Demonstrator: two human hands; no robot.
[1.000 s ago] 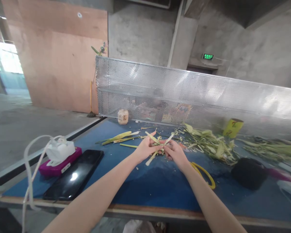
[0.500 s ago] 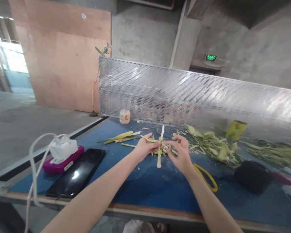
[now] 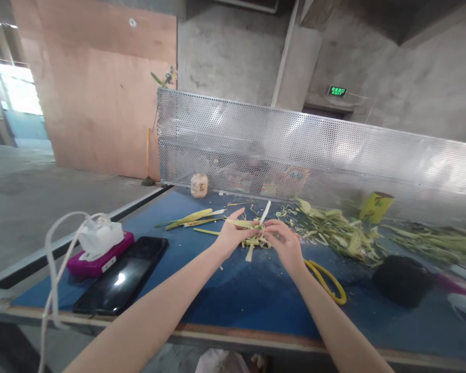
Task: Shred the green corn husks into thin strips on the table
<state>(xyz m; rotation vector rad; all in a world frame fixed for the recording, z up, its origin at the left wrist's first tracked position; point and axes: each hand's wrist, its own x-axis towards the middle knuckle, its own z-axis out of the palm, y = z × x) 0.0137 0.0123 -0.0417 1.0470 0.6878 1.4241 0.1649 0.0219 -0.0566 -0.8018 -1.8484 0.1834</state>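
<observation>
Over the middle of the table, my left hand (image 3: 232, 236) pinches pale green leaf strips (image 3: 265, 211) that cross each other, one pointing away from me and one lying sideways. The near end of the long strip hangs below my fingers. My right hand (image 3: 282, 241) meets the left at the crossing, its thumb and fingertips closed on the strips there. Fingers hide part of the crossing. Beneath both hands lies a scatter of small leaf scraps (image 3: 264, 243). To the left are several longer yellow-green leaf pieces (image 3: 190, 219).
A heap of loose leaves (image 3: 341, 233) lies to the right, near a yellow can (image 3: 376, 207) and yellow tubing (image 3: 330, 282). A black phone (image 3: 122, 274) and a purple power strip (image 3: 101, 261) with cables sit left. A perforated metal screen (image 3: 225, 140) borders the far edge.
My right hand has moved in to the left and now touches the strips. The long strip has tilted, its far end to the right and its near end to the left.
</observation>
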